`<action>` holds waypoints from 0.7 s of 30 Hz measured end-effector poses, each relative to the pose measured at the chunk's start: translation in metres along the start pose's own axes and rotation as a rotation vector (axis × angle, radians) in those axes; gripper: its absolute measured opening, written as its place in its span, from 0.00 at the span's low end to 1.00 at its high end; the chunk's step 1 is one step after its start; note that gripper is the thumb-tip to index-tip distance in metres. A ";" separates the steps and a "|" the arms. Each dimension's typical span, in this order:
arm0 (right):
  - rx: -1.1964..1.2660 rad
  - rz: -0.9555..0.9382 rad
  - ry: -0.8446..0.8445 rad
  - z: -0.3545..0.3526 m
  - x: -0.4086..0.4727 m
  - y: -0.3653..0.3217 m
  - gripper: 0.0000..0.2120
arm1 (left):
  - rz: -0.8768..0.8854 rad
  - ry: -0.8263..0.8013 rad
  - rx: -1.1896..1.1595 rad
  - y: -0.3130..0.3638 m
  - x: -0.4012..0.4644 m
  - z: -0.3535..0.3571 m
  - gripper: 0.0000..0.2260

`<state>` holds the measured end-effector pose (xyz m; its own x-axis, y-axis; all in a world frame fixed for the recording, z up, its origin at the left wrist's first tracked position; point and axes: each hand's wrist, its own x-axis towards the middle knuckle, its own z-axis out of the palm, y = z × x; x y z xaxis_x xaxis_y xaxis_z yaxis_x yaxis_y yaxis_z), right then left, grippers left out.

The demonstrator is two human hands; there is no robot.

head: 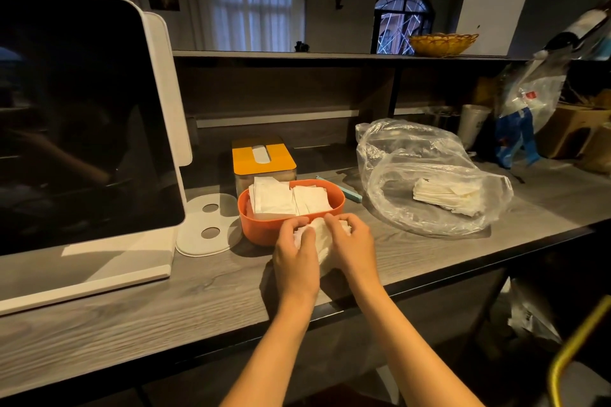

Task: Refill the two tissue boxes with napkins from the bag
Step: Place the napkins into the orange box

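Observation:
An open orange tissue box (pixel 264 228) stands on the counter with white napkins (pixel 284 198) stacked inside. Behind it is a second box with a yellow slotted lid (pixel 244 157). My left hand (pixel 296 258) and my right hand (pixel 350 246) both grip a bundle of white napkins (pixel 322 241) just in front of the orange box. To the right lies a clear plastic bag (pixel 429 155) with a stack of napkins (pixel 446 196) inside.
A large white-framed screen (pixel 82 116) on a stand fills the left. A white oval lid with two holes (pixel 208 225) lies beside the orange box. A teal strip (pixel 353 196), cups, bags and boxes sit at the right. The counter edge (pixel 429 281) runs close in front.

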<state>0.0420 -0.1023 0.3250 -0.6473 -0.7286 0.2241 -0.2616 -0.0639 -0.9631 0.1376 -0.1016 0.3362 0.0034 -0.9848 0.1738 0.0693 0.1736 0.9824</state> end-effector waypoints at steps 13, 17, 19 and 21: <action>0.098 0.048 -0.038 -0.010 -0.002 0.000 0.11 | 0.058 -0.045 0.215 -0.003 -0.001 -0.007 0.08; 0.082 0.013 -0.046 -0.009 -0.003 0.000 0.09 | 0.117 -0.063 0.256 0.001 0.001 -0.011 0.08; 0.031 -0.018 0.026 -0.009 -0.002 0.000 0.13 | 0.177 -0.156 0.318 0.003 0.004 -0.014 0.06; -0.016 -0.062 0.111 -0.009 -0.004 -0.003 0.18 | 0.191 -0.338 0.384 0.007 0.006 -0.020 0.08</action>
<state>0.0389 -0.0930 0.3287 -0.7045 -0.6437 0.2988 -0.3140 -0.0948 -0.9447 0.1585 -0.1060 0.3424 -0.3454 -0.8886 0.3018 -0.2704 0.4022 0.8747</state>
